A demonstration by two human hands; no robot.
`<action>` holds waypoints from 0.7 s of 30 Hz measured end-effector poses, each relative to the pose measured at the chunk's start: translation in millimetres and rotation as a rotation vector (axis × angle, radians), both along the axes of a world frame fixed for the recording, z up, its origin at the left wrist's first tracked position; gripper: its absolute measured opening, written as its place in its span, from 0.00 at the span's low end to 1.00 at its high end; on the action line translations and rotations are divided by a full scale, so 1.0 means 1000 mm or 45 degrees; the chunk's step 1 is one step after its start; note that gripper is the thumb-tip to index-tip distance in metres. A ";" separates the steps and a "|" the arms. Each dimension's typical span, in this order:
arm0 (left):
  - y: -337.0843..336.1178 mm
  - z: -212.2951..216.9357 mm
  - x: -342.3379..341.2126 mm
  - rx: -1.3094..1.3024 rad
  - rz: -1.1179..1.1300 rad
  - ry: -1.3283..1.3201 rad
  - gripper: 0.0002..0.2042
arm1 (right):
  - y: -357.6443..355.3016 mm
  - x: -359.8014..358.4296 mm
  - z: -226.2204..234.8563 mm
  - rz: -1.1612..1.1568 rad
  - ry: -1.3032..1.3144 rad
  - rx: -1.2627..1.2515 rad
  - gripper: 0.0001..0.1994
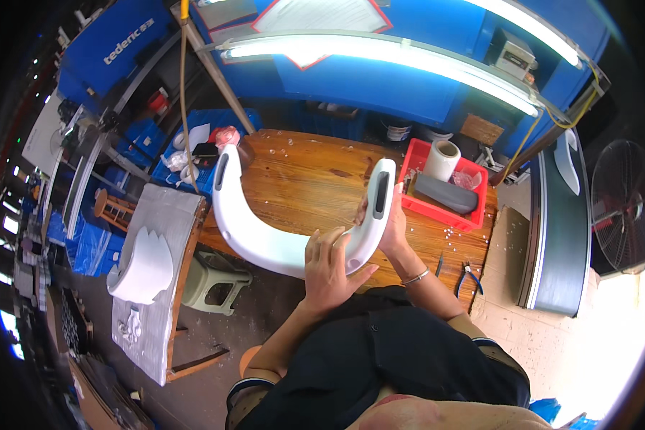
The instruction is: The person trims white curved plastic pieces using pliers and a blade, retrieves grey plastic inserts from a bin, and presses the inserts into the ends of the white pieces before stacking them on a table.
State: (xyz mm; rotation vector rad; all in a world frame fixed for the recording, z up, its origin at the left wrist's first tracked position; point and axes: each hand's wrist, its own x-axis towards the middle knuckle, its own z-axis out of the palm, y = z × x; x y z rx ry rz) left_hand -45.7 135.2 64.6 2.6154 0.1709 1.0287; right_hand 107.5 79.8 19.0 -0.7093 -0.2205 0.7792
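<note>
Head view: wide fisheye, so the room goes dark and bendy toward the rim.
White U-shaped piece (261,240): sits across the near left part of the wooden table (301,179), the bend by the near edge; can't tell if any of it rests on the wood.
Left hand (327,269): fingers laid on the bend, thumb stuck out; the palm's hidden, so no clue if it's actually gripping.
Right hand (394,226): wrapped around the upright right end and holding it, mostly blocked by the piece, just some fingertips poking out.
Red tray (444,218): far right corner, with a white roll (442,159) and a grey block (446,193) covering much of its floor.
Pliers (467,272): near right corner, blue handles spread.
Pinkish bag (227,136): by the far left corner, contents too blurry to read.
</note>
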 end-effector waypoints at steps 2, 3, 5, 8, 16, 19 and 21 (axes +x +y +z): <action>0.011 0.004 -0.016 -0.048 0.105 -0.127 0.21 | -0.008 0.006 -0.006 0.025 -0.024 0.007 0.34; 0.018 0.006 -0.025 -0.090 0.161 -0.261 0.18 | -0.013 0.011 -0.007 0.024 -0.053 -0.018 0.34; 0.036 -0.001 -0.037 -0.259 0.490 -0.425 0.15 | -0.023 0.021 -0.015 0.010 -0.069 0.005 0.34; 0.071 -0.021 -0.066 -0.460 0.815 -0.449 0.22 | -0.030 0.028 -0.025 0.079 -0.010 -0.001 0.35; 0.052 -0.066 -0.093 -2.136 0.422 -0.450 0.37 | -0.027 0.029 -0.042 0.231 -0.011 0.056 0.35; 0.031 -0.078 -0.081 -2.453 0.332 -0.501 0.31 | -0.013 0.020 -0.051 0.257 0.026 0.051 0.34; 0.030 -0.095 -0.076 -2.471 0.273 -0.579 0.28 | -0.004 0.005 -0.050 0.247 0.154 0.022 0.34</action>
